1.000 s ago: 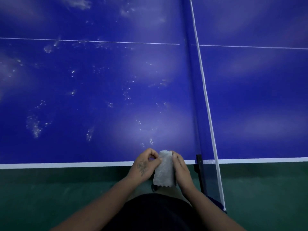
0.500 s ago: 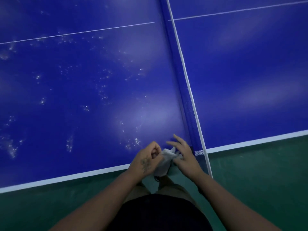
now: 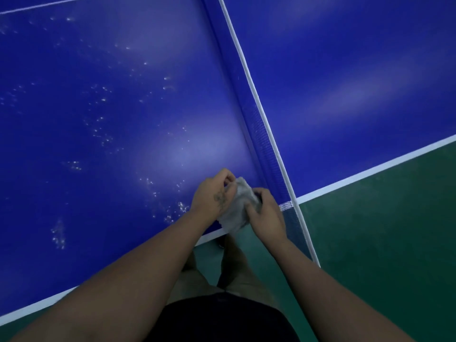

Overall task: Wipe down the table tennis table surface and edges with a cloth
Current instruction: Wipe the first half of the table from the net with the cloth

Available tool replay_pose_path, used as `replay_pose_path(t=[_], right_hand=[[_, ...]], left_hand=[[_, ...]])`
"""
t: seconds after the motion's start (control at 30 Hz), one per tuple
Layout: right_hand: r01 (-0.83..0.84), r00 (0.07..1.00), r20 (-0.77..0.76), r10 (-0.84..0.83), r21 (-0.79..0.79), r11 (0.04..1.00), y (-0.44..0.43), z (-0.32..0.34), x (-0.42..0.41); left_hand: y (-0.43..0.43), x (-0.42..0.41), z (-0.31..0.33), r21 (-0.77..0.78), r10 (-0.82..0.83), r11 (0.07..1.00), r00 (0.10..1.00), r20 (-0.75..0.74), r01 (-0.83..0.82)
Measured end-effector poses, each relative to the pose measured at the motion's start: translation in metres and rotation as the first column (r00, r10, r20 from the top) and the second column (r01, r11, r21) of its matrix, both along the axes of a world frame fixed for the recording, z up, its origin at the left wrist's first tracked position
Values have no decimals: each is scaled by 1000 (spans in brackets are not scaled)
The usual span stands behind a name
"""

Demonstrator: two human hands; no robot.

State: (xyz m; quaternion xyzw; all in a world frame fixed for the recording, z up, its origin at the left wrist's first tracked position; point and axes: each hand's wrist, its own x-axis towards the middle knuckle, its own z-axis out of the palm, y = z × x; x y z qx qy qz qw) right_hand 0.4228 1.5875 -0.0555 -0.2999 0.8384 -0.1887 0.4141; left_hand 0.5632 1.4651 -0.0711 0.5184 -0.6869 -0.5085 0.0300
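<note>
Head view: left hand [image 3: 213, 193] and right hand [image 3: 267, 215] grip the crumpled white cloth [image 3: 238, 206], which, so bunched, may just smear the white specks [image 3: 104, 139] across the blue counter [image 3: 148, 107].

- Dim, bluish overall; soft pale glare patches across the table surface [image 3: 123, 169].
- Slightly soft throughout, with fine detail smeared.
- Wide-angle bowing of the net tape [image 3: 249, 77] toward the frame borders.
- Dark and underlit at the lower edge.

Smooth green floor [image 3: 385, 243] across lower right and bottom edge; dim, soft lighting.
</note>
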Motion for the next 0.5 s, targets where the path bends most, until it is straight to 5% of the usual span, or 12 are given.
replay_pose_path(t=[0.23,0.37,0.5], right_hand=[[-18,988,-151,-1,-126,992,22,-2,16],[-41,980,-197,15,-127,991,44,1,18],[-79,977,-207,46,-154,985,46,-2,13]], left_hand=[[7,5,-11,-510,-77,857,997,3,68],[51,7,-29,-515,-335,777,931,149,362],[62,-8,-50,-511,-403,695,863,306,506]])
